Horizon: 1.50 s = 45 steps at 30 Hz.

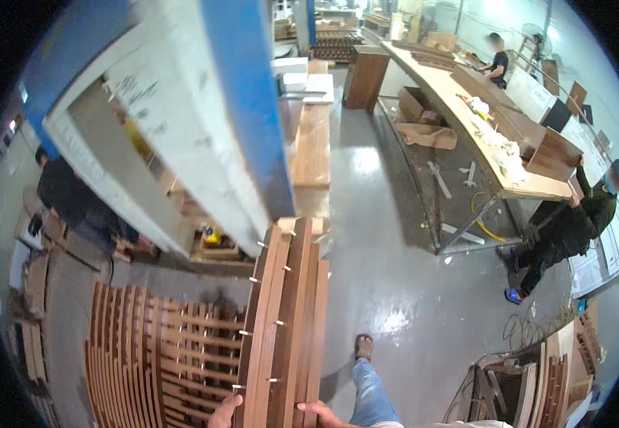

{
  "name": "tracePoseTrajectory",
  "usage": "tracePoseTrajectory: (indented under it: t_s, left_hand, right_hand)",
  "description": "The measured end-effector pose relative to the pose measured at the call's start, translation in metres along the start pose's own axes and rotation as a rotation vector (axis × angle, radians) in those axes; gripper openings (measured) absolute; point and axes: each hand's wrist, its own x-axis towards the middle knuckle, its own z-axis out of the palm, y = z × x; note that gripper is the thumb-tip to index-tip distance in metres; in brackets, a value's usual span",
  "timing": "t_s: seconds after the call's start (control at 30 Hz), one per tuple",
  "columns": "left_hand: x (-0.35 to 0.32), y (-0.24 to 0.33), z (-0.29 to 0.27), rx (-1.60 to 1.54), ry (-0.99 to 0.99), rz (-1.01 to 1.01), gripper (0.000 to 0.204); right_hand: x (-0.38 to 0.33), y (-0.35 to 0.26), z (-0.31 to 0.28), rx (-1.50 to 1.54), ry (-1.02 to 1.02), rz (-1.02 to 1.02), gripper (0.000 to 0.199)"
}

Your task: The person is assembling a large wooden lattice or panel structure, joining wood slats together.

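Gripping a stack of brown planks [286,321] stood on edge, my left hand [224,414] clasps its left face and my right hand [320,412] its right edge, so the stack rises straight ahead between them, dowel pegs poking out. I judge the carry midway: planks lifted, not yet set down. Slatted frames [159,349] lie left of my left hand; the counter [466,114] sits far beyond my right.

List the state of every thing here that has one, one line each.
Stack of wooden boards: upright on edge, dowel pegs sticking out, held by both hands.
Left hand: gripping the stack's left edge.
Right hand: gripping its right edge.
Slatted wooden frames: stacked beside it.
Workbench: cluttered.
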Motion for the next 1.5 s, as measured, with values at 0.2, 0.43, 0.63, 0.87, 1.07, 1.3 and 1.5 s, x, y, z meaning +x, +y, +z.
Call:
tracePoseTrajectory:
  t_s: [0.2, 0.43, 0.63, 0.87, 1.07, 1.3, 1.5]
  left_hand:
    - [0.074, 0.135, 0.177, 0.085, -0.097, -0.087, 0.047]
    - [0.192, 0.288, 0.344, -0.038, -0.332, -0.147, 0.048]
    - [0.334, 0.365, 0.43, -0.109, -0.563, -0.211, 0.06]
    - [0.462, 0.471, 0.545, -0.112, -0.635, -0.197, 0.059]
    - [0.549, 0.586, 0.671, -0.116, -0.599, -0.177, 0.058]
    - [0.648, 0.735, 0.855, -0.102, -0.582, -0.114, 0.056]
    - [0.772, 0.876, 1.013, -0.045, -0.609, -0.062, 0.055]
  right_hand:
    - [-0.008, -0.213, -0.032, 0.135, -0.124, -0.043, 0.053]
    - [0.039, -0.397, -0.048, 0.316, -0.172, -0.088, 0.044]
    - [0.09, -0.558, -0.067, 0.203, -0.101, -0.146, 0.044]
    - [0.132, -0.792, -0.071, 0.139, -0.093, -0.063, 0.047]
    - [0.191, -0.984, -0.098, 0.129, -0.21, -0.165, 0.041]
    - [0.213, -1.228, -0.116, 0.056, -0.179, -0.133, 0.026]
    - [0.288, -1.399, -0.147, 0.151, -0.236, -0.277, 0.029]
